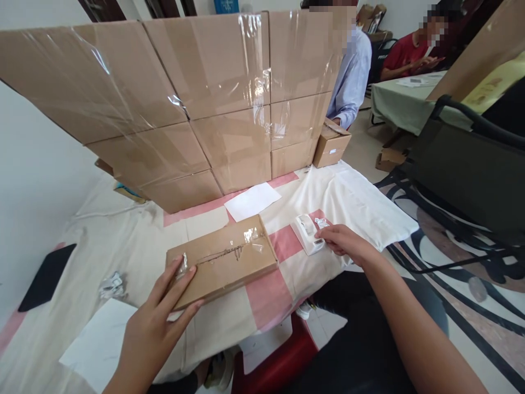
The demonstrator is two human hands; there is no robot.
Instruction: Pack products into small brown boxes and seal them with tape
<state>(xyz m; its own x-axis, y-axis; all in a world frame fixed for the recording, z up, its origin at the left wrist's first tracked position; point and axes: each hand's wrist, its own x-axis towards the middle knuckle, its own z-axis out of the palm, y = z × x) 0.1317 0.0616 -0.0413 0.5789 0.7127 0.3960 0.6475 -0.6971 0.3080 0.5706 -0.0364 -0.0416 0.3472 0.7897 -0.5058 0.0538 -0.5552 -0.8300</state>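
Observation:
A flat brown cardboard piece point(229, 257) with strips of clear tape lies on the cloth-covered table point(135, 246). My left hand point(153, 323) rests on its near left corner, fingers spread and flat. My right hand point(342, 242) reaches to a small white plastic device point(307, 232) on the table and touches its right side, fingers curled against it. A tiny clear packet point(322, 222) lies just behind that hand.
A wall of taped cardboard boxes point(197, 104) stands across the back of the table. White paper sheets point(251, 200) lie nearby, and a black flat object point(47, 276) sits at the left. A small crumpled wrapper point(111, 284) lies left of my hand. Two people sit behind; a black chair point(471, 169) stands right.

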